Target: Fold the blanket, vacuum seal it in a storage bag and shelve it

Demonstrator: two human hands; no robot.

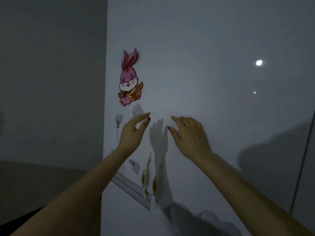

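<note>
Both hands, L (134,132) & R (187,132), fingers loosely spread, empty, near cabinet door (204,82).

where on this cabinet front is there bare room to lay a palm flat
Bare patches: the glossy door above both hands and right of the rabbit sticker, and the stretch right of the right hand. Crowded: the left strip, where small decals sit by the left hand, and below, around the two handles.

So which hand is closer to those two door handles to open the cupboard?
Probably the left hand: the handles sit below it, on its side. The right hand is further over. Both hold nothing.
</note>
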